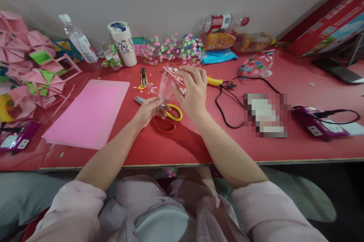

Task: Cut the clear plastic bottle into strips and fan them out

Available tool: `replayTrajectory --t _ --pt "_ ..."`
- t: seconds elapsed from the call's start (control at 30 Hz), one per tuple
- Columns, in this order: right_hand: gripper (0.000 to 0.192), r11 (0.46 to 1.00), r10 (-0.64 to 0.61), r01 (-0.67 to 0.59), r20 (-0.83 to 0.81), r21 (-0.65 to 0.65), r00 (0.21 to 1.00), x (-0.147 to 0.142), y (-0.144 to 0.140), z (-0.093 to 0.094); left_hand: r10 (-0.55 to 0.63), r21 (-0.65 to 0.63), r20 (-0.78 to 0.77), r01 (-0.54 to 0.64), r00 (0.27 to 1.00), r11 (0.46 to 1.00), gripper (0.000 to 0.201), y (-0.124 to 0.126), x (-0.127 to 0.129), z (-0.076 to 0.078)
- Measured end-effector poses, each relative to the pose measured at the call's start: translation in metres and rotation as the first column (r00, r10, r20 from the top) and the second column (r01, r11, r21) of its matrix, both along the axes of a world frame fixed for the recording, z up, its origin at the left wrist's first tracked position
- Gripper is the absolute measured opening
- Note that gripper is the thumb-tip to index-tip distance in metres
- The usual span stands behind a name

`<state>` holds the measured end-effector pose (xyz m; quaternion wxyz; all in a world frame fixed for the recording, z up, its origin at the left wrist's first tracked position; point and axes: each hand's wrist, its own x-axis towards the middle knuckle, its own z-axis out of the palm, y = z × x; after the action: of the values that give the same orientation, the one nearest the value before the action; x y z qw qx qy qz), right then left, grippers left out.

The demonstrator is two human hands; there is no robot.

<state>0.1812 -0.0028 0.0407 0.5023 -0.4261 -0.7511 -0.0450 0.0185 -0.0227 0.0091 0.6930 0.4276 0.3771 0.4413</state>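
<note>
Clear plastic (pixel 166 86) likely light, floppy, slick; best held at gathered neck, where left hand (pixel 150 110) pinches; right hand (pixel 193 89) at top, grip unclear.

bottle label (pixel 217 23), cup (pixel 124 45) — no legible text

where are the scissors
Just left of the head view's centre, the scissors lie on the red table, right of the pink sheets, partly hidden by the left hand.
</note>
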Motion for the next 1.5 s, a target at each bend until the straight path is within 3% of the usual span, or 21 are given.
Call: replayTrajectory --t 0.17,0.4,0.67,1.0,1.17,1.5 --pt "0.007 0.996 0.074 -0.075 0.039 0.043 0.997 -0.006 -0.008 0.0 0.031 0.007 0.038 -0.032 0.999 0.999 0.032 0.005 -0.003 -0.005" --pt "0.006 0.984 0.175 -0.174 0.021 -0.037 0.984 -0.017 -0.011 -0.009 0.102 0.022 0.094 -0.104 0.99 0.994 0.029 0.007 -0.003 -0.008" --pt "0.007 0.985 0.162 -0.16 0.032 -0.067 0.986 -0.016 -0.006 -0.01 0.108 0.024 0.135 -0.112 0.985 0.993 0.034 0.005 0.001 -0.008" --pt "0.011 0.993 0.112 -0.114 0.184 0.001 0.977 -0.023 -0.012 -0.015 0.143 0.025 0.146 -0.148 0.979 0.989 0.027 0.007 0.0 -0.009" --pt "0.011 0.998 0.059 -0.064 0.218 0.016 0.974 -0.027 -0.014 -0.018 0.167 0.041 0.111 -0.173 0.98 0.984 0.027 0.007 0.002 -0.012" --pt "0.015 0.996 0.069 -0.08 0.235 0.039 0.97 -0.03 -0.015 -0.02 0.19 -0.001 0.132 -0.191 0.973 0.982 0.021 0.005 0.003 -0.008"
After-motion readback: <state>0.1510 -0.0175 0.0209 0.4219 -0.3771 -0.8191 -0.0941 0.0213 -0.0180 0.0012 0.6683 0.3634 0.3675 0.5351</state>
